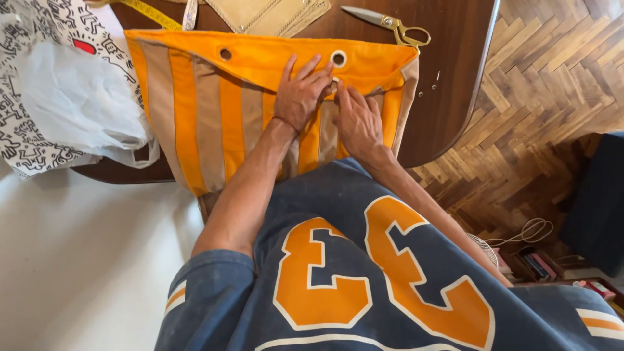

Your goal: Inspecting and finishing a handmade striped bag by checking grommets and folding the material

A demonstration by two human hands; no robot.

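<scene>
An orange and tan striped fabric bag [214, 117] with metal eyelets lies flat on a dark wooden table [455, 71]. My left hand [300, 94] rests on its upper flap, fingers spread just below one eyelet [338, 58]. My right hand [357, 123] lies beside it on the bag, its fingertips pinching the fabric edge where the two hands meet. What sits between the fingertips is too small to tell.
Gold-handled scissors [390, 25] lie at the table's far edge, with a yellow tape measure [153, 14] and beige cloth [266, 13] nearby. White plastic [78, 104] and black-and-white patterned fabric [26, 136] lie left. Herringbone wood floor [552, 78] is to the right.
</scene>
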